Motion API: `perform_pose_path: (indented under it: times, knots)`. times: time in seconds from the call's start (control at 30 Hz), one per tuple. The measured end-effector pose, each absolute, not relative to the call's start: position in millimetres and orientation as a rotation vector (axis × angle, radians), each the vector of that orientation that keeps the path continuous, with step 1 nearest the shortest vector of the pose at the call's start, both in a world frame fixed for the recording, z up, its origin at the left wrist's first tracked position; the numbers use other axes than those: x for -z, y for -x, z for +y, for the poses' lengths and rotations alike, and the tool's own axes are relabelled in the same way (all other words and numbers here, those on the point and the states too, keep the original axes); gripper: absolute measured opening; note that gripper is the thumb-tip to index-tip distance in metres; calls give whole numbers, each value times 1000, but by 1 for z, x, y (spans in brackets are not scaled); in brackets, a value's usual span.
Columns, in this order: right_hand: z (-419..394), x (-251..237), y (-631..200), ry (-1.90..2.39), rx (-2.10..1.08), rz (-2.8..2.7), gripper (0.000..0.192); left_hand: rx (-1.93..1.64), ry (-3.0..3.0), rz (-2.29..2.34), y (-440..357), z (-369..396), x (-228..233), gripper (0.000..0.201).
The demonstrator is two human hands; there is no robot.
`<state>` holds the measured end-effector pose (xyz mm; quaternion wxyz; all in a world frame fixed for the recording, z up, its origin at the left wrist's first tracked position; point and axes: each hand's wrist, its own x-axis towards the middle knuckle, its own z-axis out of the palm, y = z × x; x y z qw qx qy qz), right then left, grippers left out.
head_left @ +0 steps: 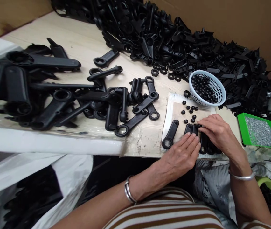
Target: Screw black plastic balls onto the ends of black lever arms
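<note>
Where parts pile: scuffed wooden table point(83, 41) (cardboard-walled)

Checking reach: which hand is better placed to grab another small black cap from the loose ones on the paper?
Likely right: the right hand lies just below the loose caps; the left hand presses the black levers.

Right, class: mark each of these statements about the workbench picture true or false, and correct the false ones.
1. The white basket holds small black beads. True.
2. The green tray lies to the person's left. False: it lies to the right.
3. Both the left hand and right hand rest on black handles at the table edge. True.
4. The loose handle on the mat is red. False: it is black.
</note>
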<state>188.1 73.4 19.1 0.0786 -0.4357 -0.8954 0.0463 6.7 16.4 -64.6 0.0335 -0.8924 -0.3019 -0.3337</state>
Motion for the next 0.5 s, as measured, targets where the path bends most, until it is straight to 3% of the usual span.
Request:
perform_pose_path:
  times: [0.4, 0.5]
  knots:
    - [68, -35, -157, 1368, 124, -3030, 19, 1026, 2774, -924, -5, 17, 62, 31]
    - [71, -30, -163, 1339, 50, -2989, 16, 1029, 2759, -938, -6, 17, 64, 29]
